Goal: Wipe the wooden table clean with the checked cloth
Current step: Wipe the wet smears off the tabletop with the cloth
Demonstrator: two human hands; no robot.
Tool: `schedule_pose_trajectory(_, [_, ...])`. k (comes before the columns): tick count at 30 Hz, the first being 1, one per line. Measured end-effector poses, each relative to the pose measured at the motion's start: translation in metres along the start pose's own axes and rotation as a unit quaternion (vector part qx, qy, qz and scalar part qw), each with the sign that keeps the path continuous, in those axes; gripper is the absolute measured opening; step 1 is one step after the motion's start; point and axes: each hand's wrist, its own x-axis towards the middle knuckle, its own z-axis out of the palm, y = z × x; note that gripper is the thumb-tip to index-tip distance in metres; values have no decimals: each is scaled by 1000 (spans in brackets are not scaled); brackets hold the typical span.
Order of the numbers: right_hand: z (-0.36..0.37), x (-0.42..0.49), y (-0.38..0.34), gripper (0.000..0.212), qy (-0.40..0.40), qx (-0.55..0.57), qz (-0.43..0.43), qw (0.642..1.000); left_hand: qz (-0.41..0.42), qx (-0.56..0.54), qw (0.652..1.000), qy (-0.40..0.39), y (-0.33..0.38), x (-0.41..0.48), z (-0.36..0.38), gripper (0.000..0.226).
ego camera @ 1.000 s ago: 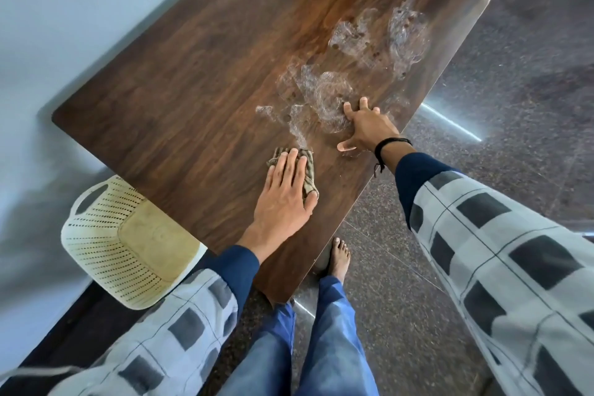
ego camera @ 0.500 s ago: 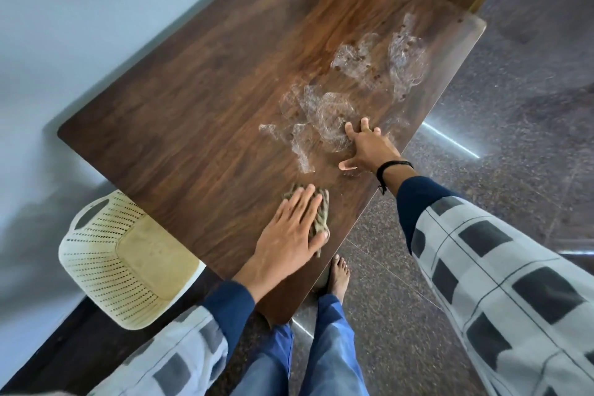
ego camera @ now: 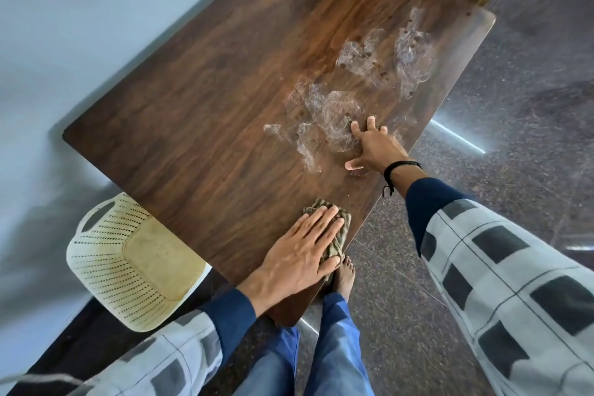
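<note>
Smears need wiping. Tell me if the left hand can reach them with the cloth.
Probably yes: bare table lies between the cloth under the left hand and the smears; only the right hand rests at their edge.

A pale blue-grey wall (ego camera: 96, 26) runs along my left. The dark speckled floor (ego camera: 514, 100) on my right shines with streaks of light (ego camera: 456, 137). A cream perforated basket (ego camera: 128, 260) sits near left.

From my left hand (ego camera: 299, 254), flat on the checked cloth (ego camera: 339, 230) at the right edge of the wooden table (ego camera: 193, 125), I have bare wood open from ten to twelve o'clock. At one o'clock my right hand (ego camera: 374, 148) lies spread on the top, across the way to the whitish smears (ego camera: 334, 112). At nine o'clock a cream basket (ego camera: 128, 267) stands just beside the table's end, and the wall (ego camera: 80, 26) runs along its far side.
</note>
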Motion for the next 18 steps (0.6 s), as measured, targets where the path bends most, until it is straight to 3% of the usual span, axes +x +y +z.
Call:
schedule_pose_trajectory(3, [0,0,1,108,1,-4,-3,1000,-33,-8,999,16,-20,19,-9,69])
schedule_pose_trajectory(8, [2,1,3,108,6,-6,-3,1000,-224,-30,973,46,-60,54,-23,73])
schedule_pose_trajectory(10, [2,1,4,108,8,-4,-3,1000,-212,-34,976,40,-55,52,-22,74])
schedule_pose_trajectory(18, [0,-1,1,107,7,2,0,1000,-29,-19,999,-37,-51,21,-20,76])
